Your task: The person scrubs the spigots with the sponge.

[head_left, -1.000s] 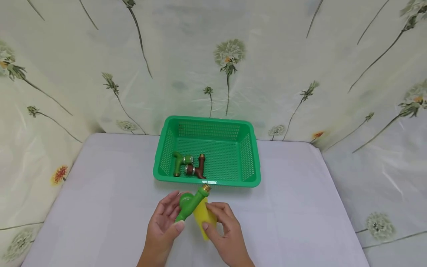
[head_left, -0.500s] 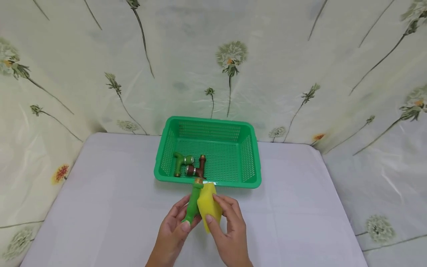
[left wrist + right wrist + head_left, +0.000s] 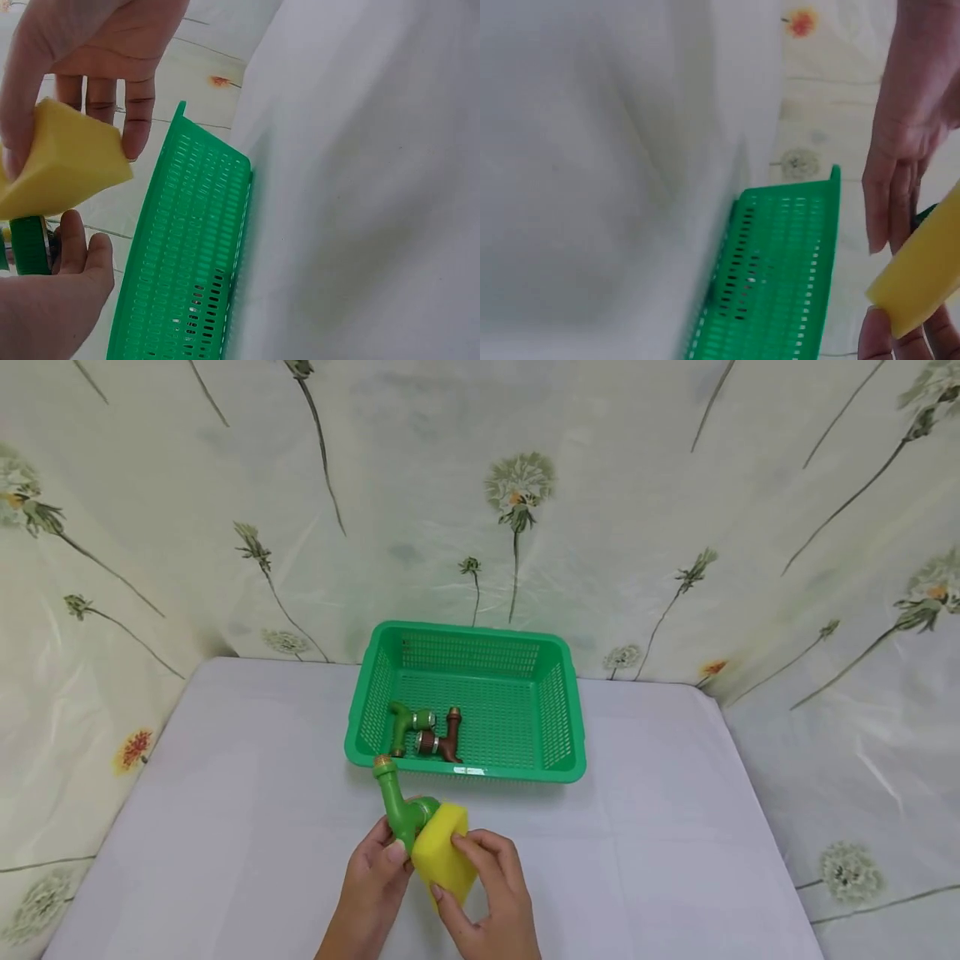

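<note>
My left hand (image 3: 371, 868) grips a green tap (image 3: 397, 806) by its lower end, thumb on the near side. The brass threaded end points up, overlapping the basket's front edge in the head view. A yellow sponge (image 3: 442, 852) is pinched between the thumb and fingers of my right hand (image 3: 495, 893), and it lies up against the tap's knob. In the left wrist view the sponge (image 3: 71, 157) sits right at the ribbed green knob (image 3: 30, 246). The sponge (image 3: 922, 266) hides most of the tap in the right wrist view.
A green plastic basket (image 3: 574, 718) stands on the white-covered table (image 3: 660, 827) just beyond my hands. Inside, at its front left, lie another green tap (image 3: 401, 731) and a brown tap (image 3: 450, 743). A flower-printed curtain (image 3: 420, 493) hangs behind and at the sides.
The tap has turned in my left hand: its threaded end swings from leaning right to leaning left. The sponge goes up along the tap, then back down and left to the knob.
</note>
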`<state>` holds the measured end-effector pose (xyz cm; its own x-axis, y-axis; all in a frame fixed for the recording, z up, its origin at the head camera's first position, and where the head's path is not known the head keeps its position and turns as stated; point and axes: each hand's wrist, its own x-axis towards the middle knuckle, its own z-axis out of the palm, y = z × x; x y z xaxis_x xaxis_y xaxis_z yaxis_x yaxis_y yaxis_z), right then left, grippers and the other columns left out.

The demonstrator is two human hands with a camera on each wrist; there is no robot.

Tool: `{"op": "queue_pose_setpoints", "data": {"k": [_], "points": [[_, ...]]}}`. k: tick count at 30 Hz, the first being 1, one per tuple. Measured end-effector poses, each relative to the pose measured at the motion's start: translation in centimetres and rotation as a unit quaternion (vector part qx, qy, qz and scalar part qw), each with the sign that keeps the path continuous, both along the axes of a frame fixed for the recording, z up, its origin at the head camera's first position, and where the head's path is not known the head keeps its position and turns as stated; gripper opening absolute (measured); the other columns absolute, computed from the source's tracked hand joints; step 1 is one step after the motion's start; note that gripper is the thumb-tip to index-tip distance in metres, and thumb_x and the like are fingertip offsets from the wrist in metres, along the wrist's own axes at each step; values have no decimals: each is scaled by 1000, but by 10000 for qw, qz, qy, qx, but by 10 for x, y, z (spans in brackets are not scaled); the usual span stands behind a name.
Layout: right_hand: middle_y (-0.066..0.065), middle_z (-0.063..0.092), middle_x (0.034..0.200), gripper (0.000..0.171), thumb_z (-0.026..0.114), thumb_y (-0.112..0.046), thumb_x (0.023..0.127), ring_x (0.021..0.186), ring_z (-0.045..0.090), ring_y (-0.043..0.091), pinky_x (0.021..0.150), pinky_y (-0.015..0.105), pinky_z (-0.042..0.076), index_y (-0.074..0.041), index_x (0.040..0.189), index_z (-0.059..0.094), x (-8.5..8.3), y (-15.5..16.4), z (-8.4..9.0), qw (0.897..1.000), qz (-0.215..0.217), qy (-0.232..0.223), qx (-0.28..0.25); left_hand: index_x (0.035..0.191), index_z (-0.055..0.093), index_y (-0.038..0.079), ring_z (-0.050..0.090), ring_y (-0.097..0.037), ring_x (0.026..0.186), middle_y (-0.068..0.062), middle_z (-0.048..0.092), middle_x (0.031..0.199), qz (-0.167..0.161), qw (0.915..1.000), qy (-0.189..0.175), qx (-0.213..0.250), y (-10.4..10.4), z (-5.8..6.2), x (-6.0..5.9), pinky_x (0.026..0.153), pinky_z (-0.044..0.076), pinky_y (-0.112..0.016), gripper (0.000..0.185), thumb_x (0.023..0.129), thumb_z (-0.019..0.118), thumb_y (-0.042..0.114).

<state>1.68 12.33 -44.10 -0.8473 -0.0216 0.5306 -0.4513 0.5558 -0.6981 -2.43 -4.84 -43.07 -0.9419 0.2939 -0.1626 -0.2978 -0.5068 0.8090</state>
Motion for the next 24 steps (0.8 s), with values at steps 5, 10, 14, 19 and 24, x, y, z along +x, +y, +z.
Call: {"op": "queue_pose_setpoints", "data": {"k": [5,10,14,19,24], "points": [[9,56,130,64,89,-9,80,114,59,24,103,16,46,-10,138,62,-1,6,1,9996,-164,133,164,149,33,-15,60,-23,132,-15,59,144,2,9993,313,187,-2,-1,1,112,47,-32,55,111,43,24],[10,56,133,65,86,-11,82,116,59,24,105,18,46,-8,141,59,-7,7,12,9985,-478,231,123,151,34,-11,60,-26,132,-14,60,145,-94,9990,370,252,1,-1,1,111,48,-36,56,111,43,28],[12,54,133,55,77,-28,96,117,56,24,105,17,45,-6,142,58,-8,-2,11,9983,-340,416,207,151,34,-6,59,-20,129,-11,58,145,-160,9992,212,295,5,-1,4,112,46,-33,56,112,44,32],[13,54,125,50,76,-26,95,111,55,23,103,15,45,-3,135,59,-2,-11,-6,9967,-274,576,499,154,33,-4,52,-23,139,-12,56,149,-189,9992,175,290,5,1,5,116,41,-31,58,113,40,36],[11,53,125,63,85,-10,77,110,55,23,105,14,42,-5,134,59,2,-3,-16,9973,-306,354,569,155,35,-4,49,-27,143,-15,56,151,-242,9987,363,247,5,2,3,117,39,-30,57,114,36,37]]}}
